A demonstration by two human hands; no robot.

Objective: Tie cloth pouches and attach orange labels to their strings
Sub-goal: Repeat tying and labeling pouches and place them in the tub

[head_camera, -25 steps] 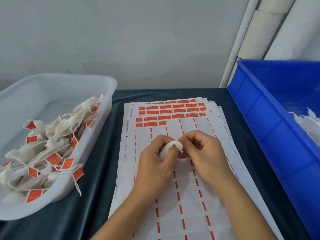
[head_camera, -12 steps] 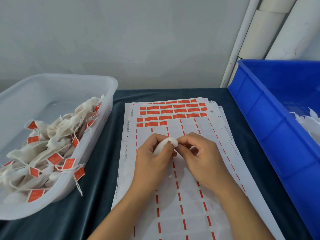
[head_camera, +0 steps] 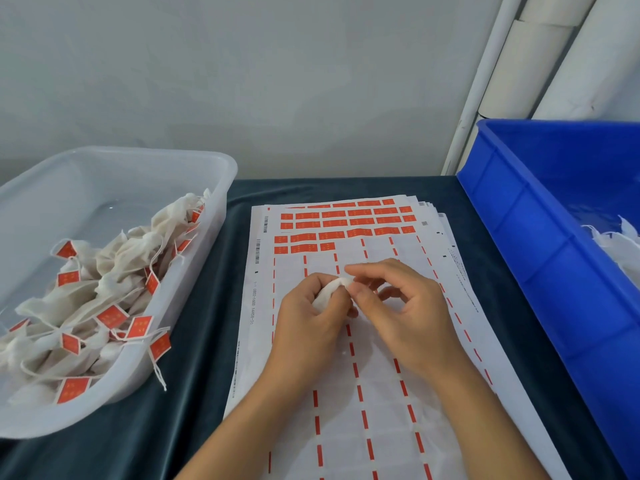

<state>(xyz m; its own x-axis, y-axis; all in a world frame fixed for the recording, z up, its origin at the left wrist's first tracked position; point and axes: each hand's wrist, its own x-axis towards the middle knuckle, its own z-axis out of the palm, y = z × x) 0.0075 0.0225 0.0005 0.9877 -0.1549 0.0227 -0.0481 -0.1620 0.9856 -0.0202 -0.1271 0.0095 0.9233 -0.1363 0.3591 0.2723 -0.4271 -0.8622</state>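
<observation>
head view: only view, looks down at both hands over the counter
left hand (head_camera: 311, 317): fingers curled round a small white cloth pouch (head_camera: 329, 294), grip wrapped on its body, held just above the label sheets
right hand (head_camera: 398, 306): thumb and index pinch at the pouch's top end, other fingers loosely curled; string too thin to make out, can't tell if it's in the grip
cloth pouch: between both hands, mid-counter, mostly hidden by left fingers
label sheets (head_camera: 346, 393): stack of white sheets under the hands, slightly fanned at right edge, most cells peeled, orange dashes left between columns
orange labels (head_camera: 346, 223): unpeeled rows at far end of top sheet, beyond the hands
clear tub (head_camera: 138, 168): left on counter, translucent plastic
finished pouches (head_camera: 114, 271): piled in clear tub, orange tags on strings; one string hangs over the near-right rim
blue crate (head_camera: 540, 244): right on counter, just beside the sheets
white pouches (head_camera: 620, 244): inside blue crate, at right frame edge, only partly in view
counter (head_camera: 194, 393): covered in dark teal cloth
pipes (head_camera: 519, 64): white, upright, behind blue crate against grey wall
</observation>
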